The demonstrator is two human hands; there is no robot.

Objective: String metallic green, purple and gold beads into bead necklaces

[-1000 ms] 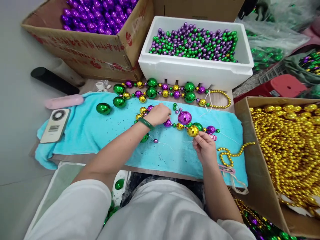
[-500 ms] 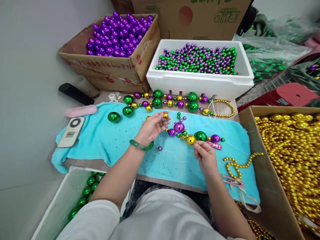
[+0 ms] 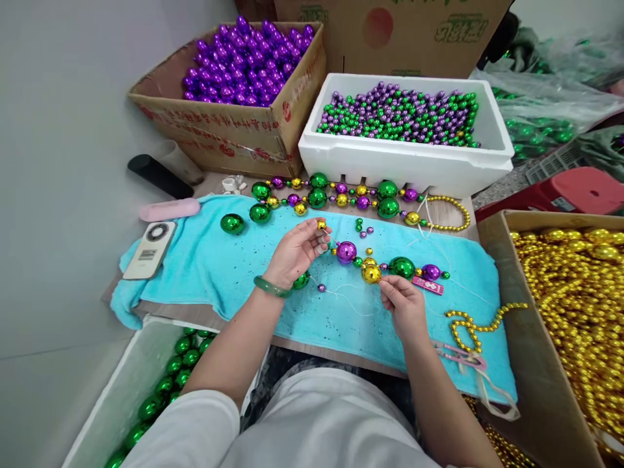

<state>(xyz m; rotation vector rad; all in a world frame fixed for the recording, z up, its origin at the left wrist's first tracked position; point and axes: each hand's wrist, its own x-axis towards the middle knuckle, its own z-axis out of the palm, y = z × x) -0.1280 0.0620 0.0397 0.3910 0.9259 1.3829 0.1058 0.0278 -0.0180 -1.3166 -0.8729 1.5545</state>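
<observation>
My left hand (image 3: 297, 255) is closed, pinching a small gold bead (image 3: 321, 225) at its fingertips. A thin pale string runs from there down to a shiny purple bead (image 3: 346, 252). With thumb and forefinger, my right hand (image 3: 405, 307) grips the edge of a larger gold bead (image 3: 371, 273). Behind these beads lies a strand with a big green bead (image 3: 402, 267) and a purple bead (image 3: 431, 272) towards its right end. Partly hidden under my left wrist is a green bead (image 3: 301, 281). Near it, a small purple bead (image 3: 322, 288) sits on loose thread.
A turquoise towel (image 3: 253, 273) covers the table. Finished-looking bead strands (image 3: 318, 197) lie behind it, before a white foam box (image 3: 404, 162) of small beads. Cardboard boxes hold purple beads (image 3: 248, 62) and gold bead chains (image 3: 570, 312). A phone (image 3: 149, 251) lies at left.
The purple bead between my hands has shifted left and slightly down against the towel, now overlapping the strand behind. Both hands keep their grips. The whole view has shifted a little.
</observation>
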